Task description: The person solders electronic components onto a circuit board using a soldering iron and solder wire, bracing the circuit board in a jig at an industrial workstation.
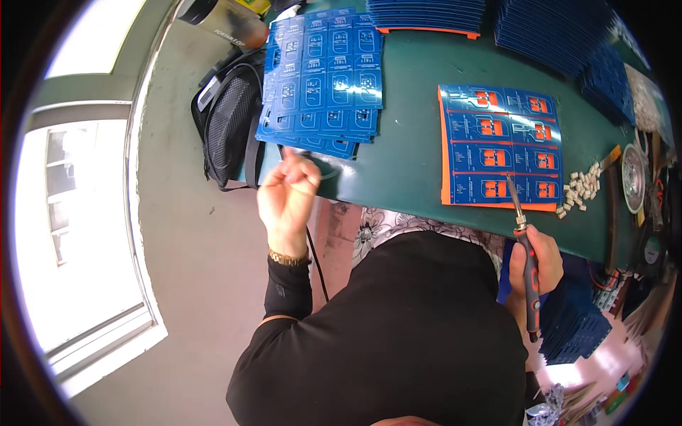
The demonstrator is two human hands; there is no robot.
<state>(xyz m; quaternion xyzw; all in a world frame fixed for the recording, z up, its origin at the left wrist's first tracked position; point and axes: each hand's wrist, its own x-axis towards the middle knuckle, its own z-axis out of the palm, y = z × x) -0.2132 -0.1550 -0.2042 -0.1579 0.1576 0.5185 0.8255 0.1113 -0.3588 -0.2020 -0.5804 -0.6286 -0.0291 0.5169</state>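
My right hand (538,263) is closed round a dark soldering iron (531,280) with red marks. Its metal tip points up at the lower part of a blue circuit board panel (501,167), though I cannot tell whether it touches. The panel lies on an orange base (446,177) whose edges show at the left and bottom. My left hand (289,195) is raised by the table's front edge, below a stack of blue circuit boards (320,78). Its fingers are curled together; a thin pale curved line shows beside them, and what they hold is unclear.
Small white connectors (581,190) lie heaped right of the panel, near a round metal dish (633,177). More blue boards (426,14) stand in rows at the back of the green table (405,135). A black zip case (231,124) sits at the left edge.
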